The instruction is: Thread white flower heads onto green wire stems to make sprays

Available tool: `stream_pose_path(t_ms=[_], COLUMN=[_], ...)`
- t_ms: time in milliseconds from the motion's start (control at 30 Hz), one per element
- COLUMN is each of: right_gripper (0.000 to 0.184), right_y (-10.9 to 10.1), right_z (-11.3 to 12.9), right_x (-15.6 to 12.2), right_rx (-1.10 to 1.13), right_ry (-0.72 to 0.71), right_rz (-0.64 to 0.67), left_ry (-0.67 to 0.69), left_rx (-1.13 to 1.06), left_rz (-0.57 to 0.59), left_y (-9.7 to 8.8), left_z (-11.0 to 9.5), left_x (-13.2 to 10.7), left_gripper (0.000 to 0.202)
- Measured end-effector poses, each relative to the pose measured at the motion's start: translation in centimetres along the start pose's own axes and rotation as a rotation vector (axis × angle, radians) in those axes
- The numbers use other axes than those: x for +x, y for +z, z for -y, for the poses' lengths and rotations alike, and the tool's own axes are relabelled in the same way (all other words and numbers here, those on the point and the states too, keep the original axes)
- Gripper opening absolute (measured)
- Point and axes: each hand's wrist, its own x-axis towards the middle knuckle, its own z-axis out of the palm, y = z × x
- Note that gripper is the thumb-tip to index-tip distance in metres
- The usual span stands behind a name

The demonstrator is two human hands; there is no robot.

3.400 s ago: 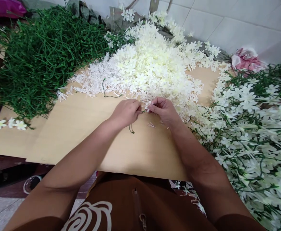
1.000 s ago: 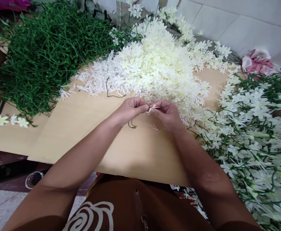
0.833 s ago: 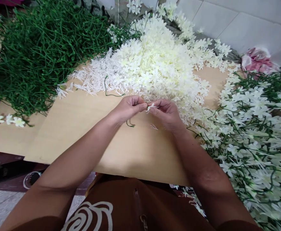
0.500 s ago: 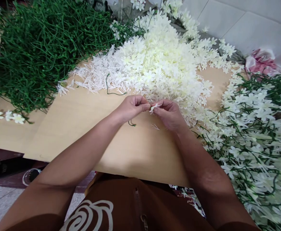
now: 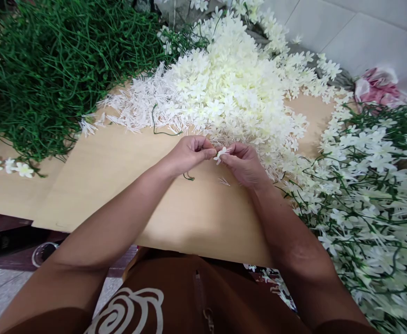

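Note:
A small white artificial flower point(image 5: 220, 155) is held between my two hands above the cardboard. My right hand point(image 5: 247, 164) pinches it, and thin white stamens stick out by those fingertips. My left hand point(image 5: 192, 153) is closed, thumb against forefinger, on a green plastic stem point(image 5: 189, 177) that is mostly hidden by the hand; its end hangs out below. Both sets of fingertips almost meet at the flower's base. A loose white stamen piece point(image 5: 224, 182) lies on the board under my right hand.
Green stems point(image 5: 60, 69) are heaped at the back left, beside white stamens point(image 5: 133, 102) and a pile of white blossoms point(image 5: 231, 79). Assembled flower sprays point(image 5: 373, 208) cover the right side. Cardboard point(image 5: 113, 171) forms the work surface. A pink-and-white bag point(image 5: 380, 88) sits by the tiled wall.
The white flower has turned in my right fingers and shows more of its petals. Both hands stay together in nearly the same place, still pinching.

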Motion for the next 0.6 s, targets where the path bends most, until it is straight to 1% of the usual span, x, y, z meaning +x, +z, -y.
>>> stream_pose_path(t_ms=[133, 367, 600], right_gripper=[0.038, 0.034, 0.037], right_y=[-0.03, -0.42, 0.04], right_z=[-0.06, -0.61, -0.53], right_x=[0.07, 0.12, 0.01], right_rx=[-0.011, -0.093, -0.099], right_ry=[0.015, -0.004, -0.016], right_rz=[-0.002, 0.021, -0.005], left_ry=[-0.009, -0.006, 0.001], left_rx=[0.01, 0.049, 0.077], left_rz=[-0.001, 0.014, 0.015], left_y=[0.06, -0.03, 0.18], left_z=[-0.09, 0.1, -0.03], left_x=[-0.08, -0.09, -0.17], left_gripper=[0.019, 0.013, 0.012])
